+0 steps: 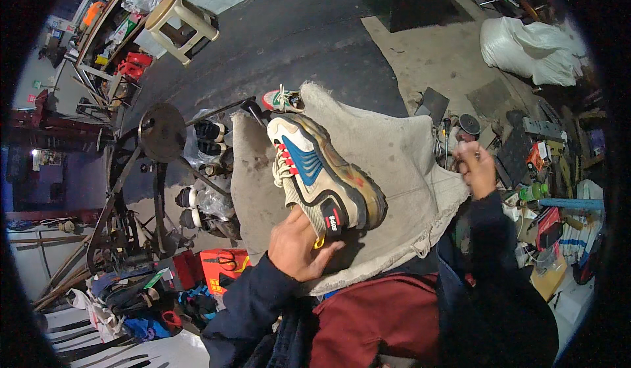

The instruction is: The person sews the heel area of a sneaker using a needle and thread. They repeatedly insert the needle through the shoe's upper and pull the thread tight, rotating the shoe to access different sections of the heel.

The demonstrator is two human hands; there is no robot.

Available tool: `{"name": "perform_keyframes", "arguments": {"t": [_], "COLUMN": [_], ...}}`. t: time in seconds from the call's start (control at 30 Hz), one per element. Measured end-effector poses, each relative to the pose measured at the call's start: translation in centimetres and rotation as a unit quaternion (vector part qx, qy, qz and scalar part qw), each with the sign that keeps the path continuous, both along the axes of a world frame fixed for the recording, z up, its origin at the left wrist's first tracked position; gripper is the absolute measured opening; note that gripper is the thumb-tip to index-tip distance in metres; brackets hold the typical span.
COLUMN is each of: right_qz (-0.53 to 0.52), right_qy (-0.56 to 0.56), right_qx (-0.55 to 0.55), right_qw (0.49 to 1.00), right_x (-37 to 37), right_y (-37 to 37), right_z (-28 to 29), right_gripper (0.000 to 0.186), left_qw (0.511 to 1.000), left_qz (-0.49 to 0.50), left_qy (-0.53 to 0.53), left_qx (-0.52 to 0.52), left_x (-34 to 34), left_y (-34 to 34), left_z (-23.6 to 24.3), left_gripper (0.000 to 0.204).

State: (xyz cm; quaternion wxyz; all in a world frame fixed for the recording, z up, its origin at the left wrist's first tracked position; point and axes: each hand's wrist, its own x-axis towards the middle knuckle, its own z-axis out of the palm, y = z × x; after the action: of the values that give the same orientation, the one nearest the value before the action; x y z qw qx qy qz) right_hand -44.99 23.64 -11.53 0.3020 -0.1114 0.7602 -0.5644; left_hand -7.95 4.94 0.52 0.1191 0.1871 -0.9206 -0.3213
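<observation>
My left hand [294,246] grips a sneaker [314,171] at its heel opening, with fingers inside the collar. The shoe is cream, blue and black with red lace loops, and its toe points away from me. Its thick sole, turned to the right, looks yellowed and dirty. Under it a grey-beige cloth [401,151] covers my lap. My right hand [476,167] is off the cloth's right edge, beside a cluster of tools, its fingers curled. What they hold, if anything, cannot be made out. A red and green shoe [284,99] lies past the sneaker's toe.
On the left stands a metal machine frame with a round disc [162,132]; several shoes lie beside it. Scissors [225,259] rest on a red box [213,274]. Tools and boxes crowd the right side. Farther off are a stool [181,26] and a white sack [532,49].
</observation>
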Motion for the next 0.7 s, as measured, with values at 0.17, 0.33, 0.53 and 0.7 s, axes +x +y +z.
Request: {"name": "perform_keyframes", "arguments": {"t": [0.17,0.33,0.53,0.7], "right_qz": [0.176,0.323,0.454,0.454], "right_qy": [0.350,0.263,0.125,0.190], "right_qx": [0.373,-0.003,-0.037,-0.027], "right_qw": [0.841,0.909,0.881,0.870], "right_x": [-4.5,7.1,14.5,15.7], "right_y": [6.3,3.5,-0.2,-0.8], "right_z": [-3.8,3.5,12.0,11.7], "right_gripper": [0.030,0.047,0.050,0.049], "left_qw": [0.985,0.930,0.912,0.897], "left_qz": [0.059,0.121,0.135,0.132], "left_qy": [-0.020,0.040,0.060,0.059], "left_qx": [0.161,0.343,0.383,0.417], "left_x": [-1.8,-2.6,-2.7,-2.1], "left_y": [0.3,1.2,1.7,1.3], "left_z": [-1.3,-0.6,-0.6,-1.7], "left_gripper": [0.033,0.025,0.024,0.022]}}
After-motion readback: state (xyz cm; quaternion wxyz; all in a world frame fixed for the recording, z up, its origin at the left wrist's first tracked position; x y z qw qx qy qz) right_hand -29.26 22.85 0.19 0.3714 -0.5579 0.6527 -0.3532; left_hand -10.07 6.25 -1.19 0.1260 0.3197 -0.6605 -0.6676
